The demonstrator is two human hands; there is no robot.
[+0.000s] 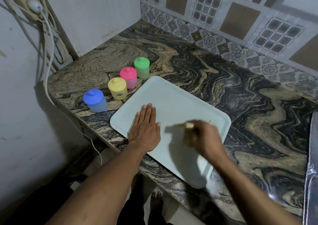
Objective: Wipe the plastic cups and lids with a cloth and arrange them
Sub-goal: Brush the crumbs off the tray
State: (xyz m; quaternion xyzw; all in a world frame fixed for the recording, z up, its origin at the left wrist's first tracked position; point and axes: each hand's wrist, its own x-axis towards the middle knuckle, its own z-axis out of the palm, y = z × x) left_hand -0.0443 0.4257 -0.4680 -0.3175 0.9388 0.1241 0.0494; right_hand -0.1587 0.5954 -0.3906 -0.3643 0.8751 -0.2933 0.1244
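Left hand (146, 130) flat on tray (180, 97); right hand (204, 135) grips cloth (189, 125). Lidded cups (117, 89) beside tray: likely light, slippery; grasp round body

1. The left grip (146, 130) lies flat, fingers straight, on a pale tray (172, 95) on the counter (240, 95).
2. The right grip (204, 137), blurred, clutches a yellowish cloth (189, 125) over the tray.
3. The blue cup (95, 100), yellow cup (117, 88), pink cup (129, 78) and green cup (142, 67), all lidded, line up beside the tray's left edge.

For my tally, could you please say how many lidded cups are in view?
4, in a row on the counter left of the tray: blue cup nearest, then yellow cup, pink cup, green cup farthest.
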